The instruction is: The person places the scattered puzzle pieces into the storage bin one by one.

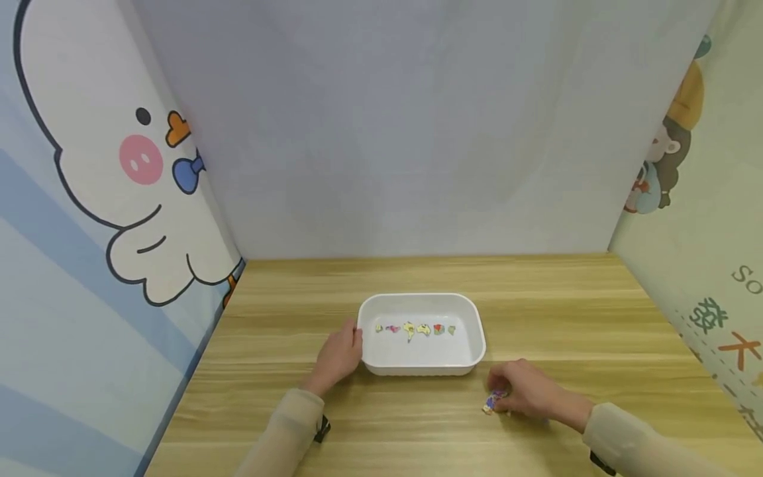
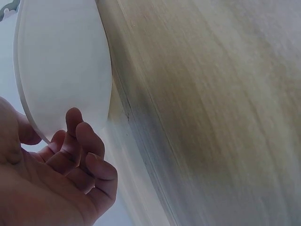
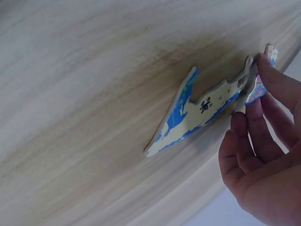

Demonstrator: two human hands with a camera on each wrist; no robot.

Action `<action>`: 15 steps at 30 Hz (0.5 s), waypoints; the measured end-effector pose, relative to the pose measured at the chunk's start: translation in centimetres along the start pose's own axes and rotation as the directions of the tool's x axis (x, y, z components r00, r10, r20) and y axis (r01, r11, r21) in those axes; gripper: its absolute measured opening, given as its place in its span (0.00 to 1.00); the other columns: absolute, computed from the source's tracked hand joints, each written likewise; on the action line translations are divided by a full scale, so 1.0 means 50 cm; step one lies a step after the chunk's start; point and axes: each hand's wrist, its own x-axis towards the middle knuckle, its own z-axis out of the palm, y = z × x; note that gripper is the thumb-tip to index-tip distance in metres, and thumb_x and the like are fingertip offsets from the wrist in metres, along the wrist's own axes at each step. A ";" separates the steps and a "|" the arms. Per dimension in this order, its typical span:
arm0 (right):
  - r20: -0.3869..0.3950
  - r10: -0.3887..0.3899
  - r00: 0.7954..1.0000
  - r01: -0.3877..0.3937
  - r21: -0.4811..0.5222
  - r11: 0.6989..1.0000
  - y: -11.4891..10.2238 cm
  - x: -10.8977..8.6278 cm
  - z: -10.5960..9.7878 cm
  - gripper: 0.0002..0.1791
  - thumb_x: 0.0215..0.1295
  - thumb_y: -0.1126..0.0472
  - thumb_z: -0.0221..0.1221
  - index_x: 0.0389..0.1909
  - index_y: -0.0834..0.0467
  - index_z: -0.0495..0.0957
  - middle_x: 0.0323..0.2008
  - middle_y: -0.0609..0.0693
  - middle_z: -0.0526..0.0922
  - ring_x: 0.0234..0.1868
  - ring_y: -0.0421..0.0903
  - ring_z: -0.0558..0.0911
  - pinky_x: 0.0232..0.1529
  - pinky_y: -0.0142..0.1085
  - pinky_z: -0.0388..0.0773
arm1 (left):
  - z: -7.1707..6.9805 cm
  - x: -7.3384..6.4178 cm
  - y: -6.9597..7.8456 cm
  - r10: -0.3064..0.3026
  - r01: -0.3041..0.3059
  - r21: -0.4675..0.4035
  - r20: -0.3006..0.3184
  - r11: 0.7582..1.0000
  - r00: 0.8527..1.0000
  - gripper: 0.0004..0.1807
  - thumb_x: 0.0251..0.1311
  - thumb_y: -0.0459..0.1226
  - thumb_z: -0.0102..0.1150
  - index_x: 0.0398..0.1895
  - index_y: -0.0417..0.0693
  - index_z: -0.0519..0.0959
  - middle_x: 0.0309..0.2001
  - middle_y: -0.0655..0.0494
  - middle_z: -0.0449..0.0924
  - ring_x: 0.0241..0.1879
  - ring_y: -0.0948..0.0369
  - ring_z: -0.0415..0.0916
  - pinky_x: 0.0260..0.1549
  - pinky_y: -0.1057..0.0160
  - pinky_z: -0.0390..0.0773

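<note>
In the head view my left hand (image 1: 341, 356) grips the left end of a white tray (image 1: 420, 299). The left wrist view shows its thumb at the tray's rim and its curled fingers against the outer wall of the tray (image 2: 63, 61). To the right, low over the table, my right hand (image 1: 524, 389) pinches a small pink and blue puzzle piece (image 3: 257, 90) between thumb and fingers. Beside those fingertips lies a larger cream and blue puzzle piece (image 3: 207, 109) with dark characters. Another small pinkish piece (image 3: 271, 52) shows past the thumb.
Several small coloured pieces (image 1: 408, 330) lie in a row on the tray's floor. The wood-grain table (image 1: 286, 298) runs back to a pale cloth wall (image 1: 381, 132). Printed cloths, one with a white cartoon bird (image 1: 89, 132), stand at both sides.
</note>
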 end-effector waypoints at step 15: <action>0.111 -0.175 0.978 0.144 0.244 0.959 0.015 0.010 -0.040 0.01 0.54 0.65 0.67 0.28 0.58 0.86 0.26 0.42 0.84 0.27 0.36 0.81 0.29 0.31 0.77 | -0.002 -0.003 0.002 0.016 -0.016 0.001 -0.008 1.000 1.000 0.07 0.70 0.37 0.42 0.37 0.44 0.68 0.21 0.53 0.68 0.19 0.58 0.66 0.18 0.60 0.67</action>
